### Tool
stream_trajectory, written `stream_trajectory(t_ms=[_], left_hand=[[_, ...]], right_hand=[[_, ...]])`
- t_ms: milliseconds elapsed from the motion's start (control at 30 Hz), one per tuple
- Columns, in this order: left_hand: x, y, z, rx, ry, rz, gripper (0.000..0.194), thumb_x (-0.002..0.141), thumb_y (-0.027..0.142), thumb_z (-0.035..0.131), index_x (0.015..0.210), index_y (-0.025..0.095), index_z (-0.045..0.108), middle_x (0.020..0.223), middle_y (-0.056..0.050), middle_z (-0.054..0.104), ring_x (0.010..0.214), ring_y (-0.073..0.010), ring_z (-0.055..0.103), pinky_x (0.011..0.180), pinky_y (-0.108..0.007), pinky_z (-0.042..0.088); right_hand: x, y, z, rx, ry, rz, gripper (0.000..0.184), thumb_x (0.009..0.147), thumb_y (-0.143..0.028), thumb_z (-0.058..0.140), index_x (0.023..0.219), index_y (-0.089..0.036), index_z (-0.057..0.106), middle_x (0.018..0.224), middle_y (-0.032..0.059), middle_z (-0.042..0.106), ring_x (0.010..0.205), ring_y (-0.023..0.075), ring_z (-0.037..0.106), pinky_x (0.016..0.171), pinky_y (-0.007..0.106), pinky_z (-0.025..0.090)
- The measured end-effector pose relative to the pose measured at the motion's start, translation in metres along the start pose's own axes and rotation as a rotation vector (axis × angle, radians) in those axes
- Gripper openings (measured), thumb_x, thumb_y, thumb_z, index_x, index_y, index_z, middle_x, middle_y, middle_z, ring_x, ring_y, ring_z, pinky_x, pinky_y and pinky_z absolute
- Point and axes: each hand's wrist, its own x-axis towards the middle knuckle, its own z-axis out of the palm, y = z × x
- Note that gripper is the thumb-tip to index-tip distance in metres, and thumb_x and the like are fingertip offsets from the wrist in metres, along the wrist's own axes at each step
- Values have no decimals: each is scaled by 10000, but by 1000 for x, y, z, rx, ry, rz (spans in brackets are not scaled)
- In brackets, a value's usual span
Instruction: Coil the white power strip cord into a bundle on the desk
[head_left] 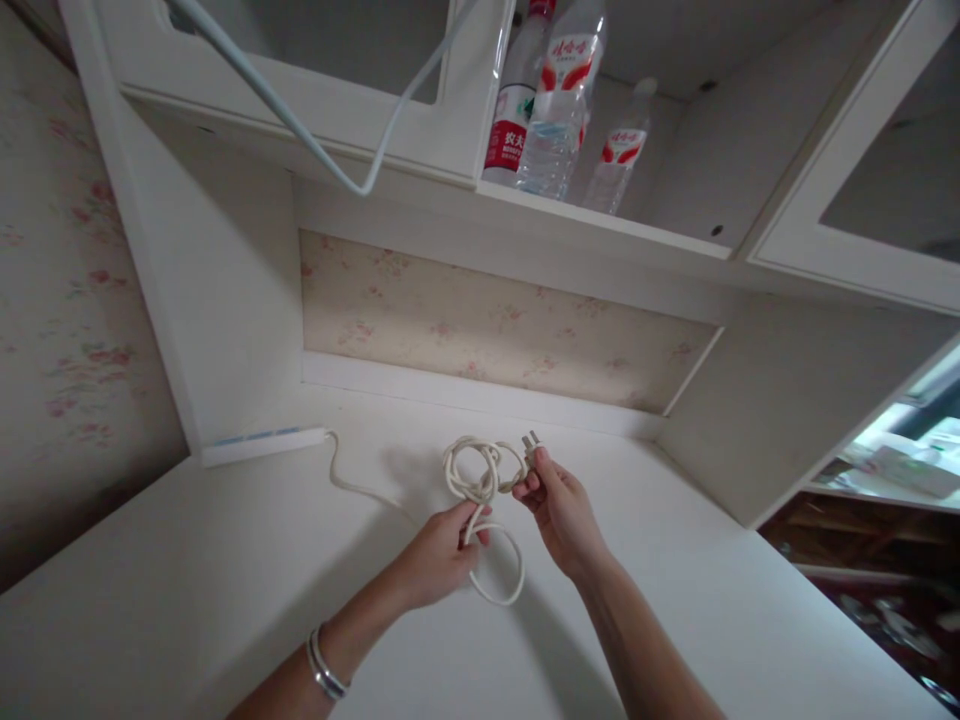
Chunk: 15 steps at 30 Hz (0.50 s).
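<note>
Above the white desktop, my left hand [442, 555] is closed around the lower part of a looped white power cord [472, 470]. One loop hangs down below its fingers. To the right, my right hand [559, 505] pinches the plug [532, 445] at the cord's end, its metal prongs pointing up and away from me. A stretch of cord runs left along the desktop to a white power strip [262, 445] with a bluish top, lying near the left side panel. Part of the cord is hidden behind my left hand.
Overhead, a cabinet shelf [600, 222] holds several plastic bottles [555, 110]. A pale blue cable [315, 145] dangles in front of the upper left cabinet. White side panels [232, 270] bound the desktop [420, 650]. Cluttered shelves [900, 470] show at the right.
</note>
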Motion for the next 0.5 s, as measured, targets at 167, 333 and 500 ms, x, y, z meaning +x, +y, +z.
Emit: stream_trajectory(t_ms=[167,333,500], left_hand=[[2,-6,2,273,112,64,242,715,87,460,897,146,608,791,-19,619,699,-131,531,643,-226,384],[2,-4,2,366,153,91,217,764,118,467,917,159,616,866,-49,645,793,-167,564,716,-255,401],[4,-6,4,376,183,82,220,773,103,458,920,170,608,872,-43,648,787,-162,567,713,-254,402]], right_hand=[[9,24,-13,89,67,136,393,751,-515,642,594,-180,511,565,-23,525,525,95,479,576,234,421],[11,42,-17,99,85,221,384,765,-545,603,635,-193,521,574,-34,521,521,102,496,569,241,432],[1,54,-13,58,41,227,379,773,-574,564,802,-196,576,712,-10,579,591,117,547,606,256,447]])
